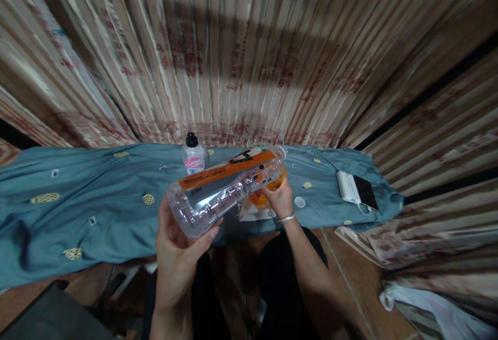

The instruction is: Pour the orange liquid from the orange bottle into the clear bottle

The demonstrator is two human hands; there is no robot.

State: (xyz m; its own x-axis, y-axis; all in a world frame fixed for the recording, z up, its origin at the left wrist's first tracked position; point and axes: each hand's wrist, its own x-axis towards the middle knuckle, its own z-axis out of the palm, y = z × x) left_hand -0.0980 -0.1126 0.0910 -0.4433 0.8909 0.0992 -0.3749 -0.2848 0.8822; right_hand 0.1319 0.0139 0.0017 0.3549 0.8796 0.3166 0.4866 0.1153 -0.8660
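A clear plastic bottle (229, 184) with an orange and grey label is held tilted over the cloth, its base low on the left and its neck up on the right. My left hand (181, 239) is wrapped round the base from below. Beneath the neck end, my right hand (280, 198) is closed, with orange see-through material (259, 199) at its thumb; the bottle hides part of it, so its kind is unclear. White printed paper or wrapping (254, 213) shows below that. A small white disc (299, 202), like a cap, lies right of my right hand.
A teal cloth (116, 189) with pineapple prints covers the long surface. Behind the clear bottle stands a white bottle (193, 154) with a black top. A white device (348, 187) with a cable and a black phone-like slab (365, 192) lie at right. Pleated curtains (233, 60) hang behind.
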